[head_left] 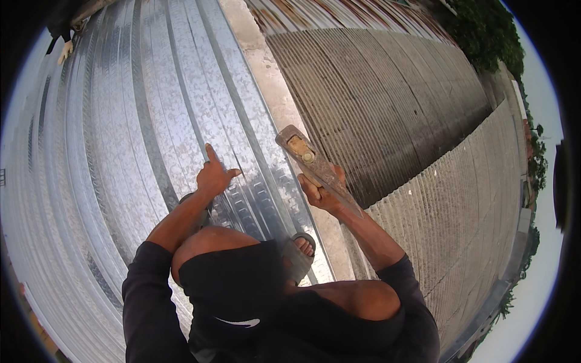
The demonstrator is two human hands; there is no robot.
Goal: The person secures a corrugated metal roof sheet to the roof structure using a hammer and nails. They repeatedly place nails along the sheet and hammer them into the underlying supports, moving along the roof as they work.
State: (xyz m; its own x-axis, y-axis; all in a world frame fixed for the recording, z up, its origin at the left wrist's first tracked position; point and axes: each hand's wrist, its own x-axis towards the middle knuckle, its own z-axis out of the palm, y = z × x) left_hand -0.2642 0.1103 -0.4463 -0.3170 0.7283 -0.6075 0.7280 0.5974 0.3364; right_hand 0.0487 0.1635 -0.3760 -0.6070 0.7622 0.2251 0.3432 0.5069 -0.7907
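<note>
My left hand point(215, 175) rests on the shiny galvanized ribbed metal sheet point(157, 72), its index finger stretched forward along a rib and its thumb out to the side. My right hand point(321, 189) is closed around a hammer point(327, 175), whose long, worn metal head is seen from above over the sheet's right edge and hides part of the fingers. I am crouched on the sheeting, with my sandalled foot point(298, 254) between my arms.
A pale concrete ledge point(266, 72) runs along the sheet's right edge. Beyond it lie weathered corrugated roofs point(387, 91) at different levels, a rusty strip at the back and trees point(484, 36). At the upper left another person's gloved hand point(65, 51) is on the metal sheeting.
</note>
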